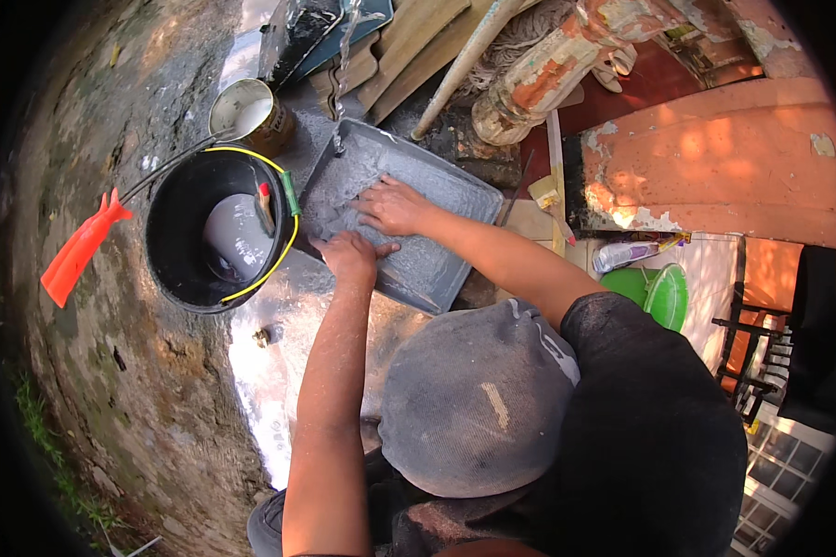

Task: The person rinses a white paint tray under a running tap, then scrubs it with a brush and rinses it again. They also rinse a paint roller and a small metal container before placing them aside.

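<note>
A shallow grey paint tray, wet and smeared with pale grey residue, lies tilted on the ground in front of me. A thin stream of water falls onto its far left corner. My right hand rests flat inside the tray, fingers spread over the wet surface. At the tray's near left rim, my left hand curls its fingers over the edge, thumb pointing inward. Beside it stands a black bucket with a yellow handle, greyish liquid and a red-tipped brush inside.
Behind the bucket stands a paint can; an orange-red handle juts left. Wavy boards and a pole lie beyond the tray. To the right are a paintbrush, a plastic bottle and a green lid.
</note>
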`<action>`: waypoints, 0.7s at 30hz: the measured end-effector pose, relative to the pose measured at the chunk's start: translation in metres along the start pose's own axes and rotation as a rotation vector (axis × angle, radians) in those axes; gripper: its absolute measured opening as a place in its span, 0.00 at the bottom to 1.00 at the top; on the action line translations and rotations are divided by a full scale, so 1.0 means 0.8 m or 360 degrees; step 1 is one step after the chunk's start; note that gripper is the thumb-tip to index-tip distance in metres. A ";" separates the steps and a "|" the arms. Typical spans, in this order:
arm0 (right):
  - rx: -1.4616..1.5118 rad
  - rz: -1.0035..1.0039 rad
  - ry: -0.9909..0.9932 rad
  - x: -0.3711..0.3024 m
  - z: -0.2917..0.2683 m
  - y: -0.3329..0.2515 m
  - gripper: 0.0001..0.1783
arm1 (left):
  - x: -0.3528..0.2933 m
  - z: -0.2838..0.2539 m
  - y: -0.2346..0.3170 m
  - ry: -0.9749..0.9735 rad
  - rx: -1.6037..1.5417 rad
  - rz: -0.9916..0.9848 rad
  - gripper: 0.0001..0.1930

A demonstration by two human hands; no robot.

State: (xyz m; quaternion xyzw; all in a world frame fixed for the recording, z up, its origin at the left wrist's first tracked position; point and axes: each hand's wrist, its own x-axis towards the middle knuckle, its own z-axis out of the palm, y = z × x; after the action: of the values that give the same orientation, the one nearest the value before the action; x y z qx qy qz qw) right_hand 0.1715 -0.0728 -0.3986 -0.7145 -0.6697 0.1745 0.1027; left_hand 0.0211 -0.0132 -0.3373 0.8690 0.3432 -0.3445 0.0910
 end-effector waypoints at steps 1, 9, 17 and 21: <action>0.0065 0.0297 -0.0053 -0.003 -0.007 0.003 0.21 | -0.006 -0.017 0.008 -0.0192 0.0141 0.0060 0.57; -0.0052 0.0485 0.0081 -0.006 0.014 0.014 0.17 | 0.000 -0.007 0.025 -0.0267 0.0058 0.0276 0.56; 0.0071 0.0249 -0.0448 0.010 -0.029 -0.011 0.26 | -0.022 0.028 -0.005 -0.0001 0.0290 0.0043 0.69; -0.0526 0.0193 -0.0035 0.006 -0.001 -0.037 0.21 | -0.033 -0.003 0.009 0.0080 0.0298 0.0204 0.67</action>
State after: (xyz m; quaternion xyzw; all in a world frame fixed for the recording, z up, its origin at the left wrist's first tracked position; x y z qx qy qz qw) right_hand 0.1450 -0.0657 -0.3870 -0.7587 -0.6461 0.0757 -0.0343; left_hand 0.0134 -0.0316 -0.3185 0.9023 0.2554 -0.3467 0.0226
